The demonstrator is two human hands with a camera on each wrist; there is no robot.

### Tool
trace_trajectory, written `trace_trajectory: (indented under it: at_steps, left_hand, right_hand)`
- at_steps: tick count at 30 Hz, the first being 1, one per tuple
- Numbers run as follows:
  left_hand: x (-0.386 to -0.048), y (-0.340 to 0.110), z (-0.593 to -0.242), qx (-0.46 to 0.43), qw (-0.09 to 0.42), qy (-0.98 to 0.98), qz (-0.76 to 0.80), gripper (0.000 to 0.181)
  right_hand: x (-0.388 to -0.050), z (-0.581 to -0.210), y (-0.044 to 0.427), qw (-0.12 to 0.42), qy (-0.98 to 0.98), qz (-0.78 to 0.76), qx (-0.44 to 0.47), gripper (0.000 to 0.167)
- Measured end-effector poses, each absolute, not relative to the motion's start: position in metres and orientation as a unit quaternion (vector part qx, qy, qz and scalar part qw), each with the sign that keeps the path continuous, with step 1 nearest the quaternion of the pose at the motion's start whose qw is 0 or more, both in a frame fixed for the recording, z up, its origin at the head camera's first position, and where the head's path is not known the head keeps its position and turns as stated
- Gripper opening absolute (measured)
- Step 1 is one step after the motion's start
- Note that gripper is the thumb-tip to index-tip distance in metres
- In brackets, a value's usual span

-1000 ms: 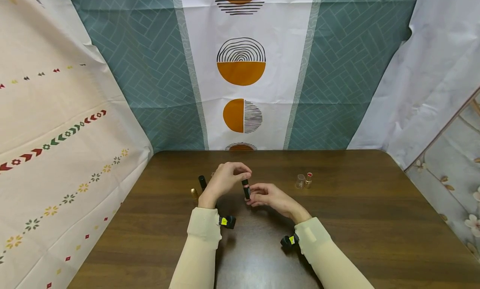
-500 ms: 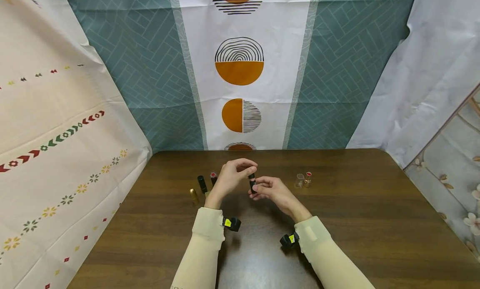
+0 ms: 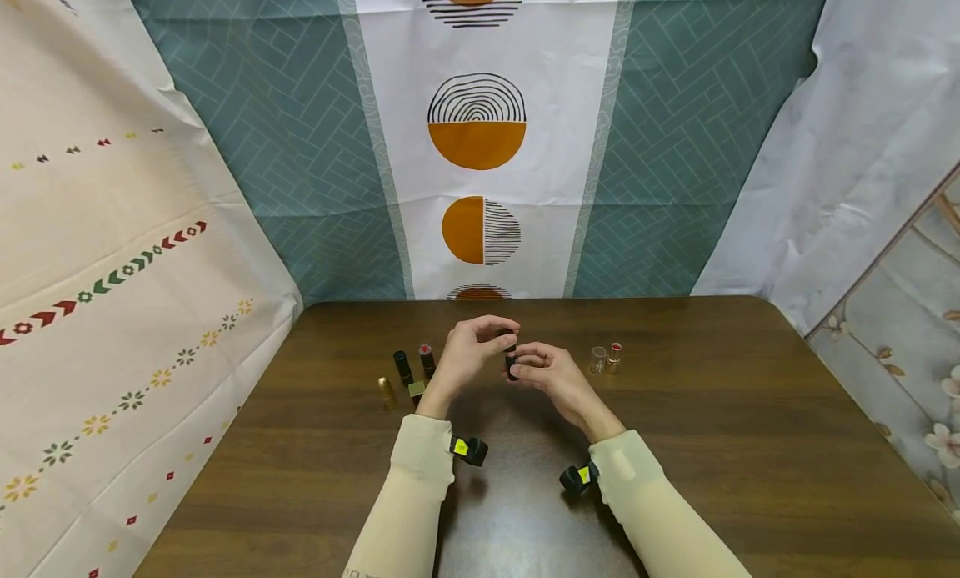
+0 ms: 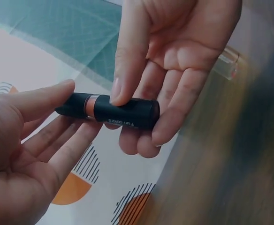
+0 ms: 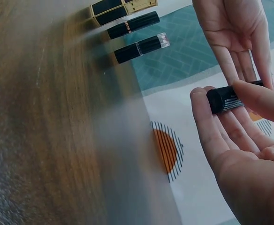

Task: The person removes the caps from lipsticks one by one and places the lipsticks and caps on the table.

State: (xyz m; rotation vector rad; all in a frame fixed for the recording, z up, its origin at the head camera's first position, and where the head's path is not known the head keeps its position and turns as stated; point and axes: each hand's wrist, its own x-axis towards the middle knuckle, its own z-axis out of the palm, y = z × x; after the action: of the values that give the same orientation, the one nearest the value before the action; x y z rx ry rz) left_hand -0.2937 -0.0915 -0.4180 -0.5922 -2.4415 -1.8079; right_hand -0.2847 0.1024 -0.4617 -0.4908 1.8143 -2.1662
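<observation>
In the head view, the tube [image 4: 106, 110] runs roughly twelve to six; the left hand [image 3: 471, 354] pinches its upper end, the right hand [image 3: 553, 379] its lower, neither nearer.

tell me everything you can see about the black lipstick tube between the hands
The black lipstick tube is slim, smooth and plastic-looking, with two dark sections either side of a shiny coppery-pink band. Small pale lettering runs along the lower section. It is held nearly upright above the table: the left hand pinches its upper end, and the right hand grips the lower section. Fingers hide part of it.
</observation>
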Motion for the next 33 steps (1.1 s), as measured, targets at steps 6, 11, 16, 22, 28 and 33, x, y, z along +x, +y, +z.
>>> trace_trajectory:
  at_steps: [6, 11, 16, 22, 28, 33]
  left_hand:
    - [-0.294, -0.083, -0.421, -0.176, 0.040, -0.773, -0.608, 0.025]
    - [-0.295, -0.076, -0.423, -0.170, 0.051, -0.753, -0.633, 0.028]
    - [-0.295, -0.073, -0.424, -0.170, 0.063, -0.746, -0.641, 0.026]
    - [-0.295, -0.069, -0.424, -0.174, 0.058, -0.743, -0.643, 0.025]
    - [-0.297, -0.067, -0.426, -0.172, 0.045, -0.740, -0.649, 0.029]
    - [-0.302, -0.065, -0.424, -0.179, 0.025, -0.732, -0.657, 0.030]
  right_hand:
    - [-0.284, -0.460, 0.104, 0.128, 0.615, -0.760, -0.167, 0.034]
    - [-0.284, -0.455, 0.107, 0.122, 0.609, -0.766, -0.164, 0.032]
    - [-0.284, -0.451, 0.109, 0.115, 0.619, -0.763, -0.150, 0.029]
    - [-0.285, -0.447, 0.112, 0.102, 0.641, -0.751, -0.117, 0.030]
    - [-0.287, -0.447, 0.116, 0.112, 0.653, -0.740, -0.113, 0.032]
    - [-0.288, -0.446, 0.121, 0.114, 0.661, -0.733, -0.115, 0.032]
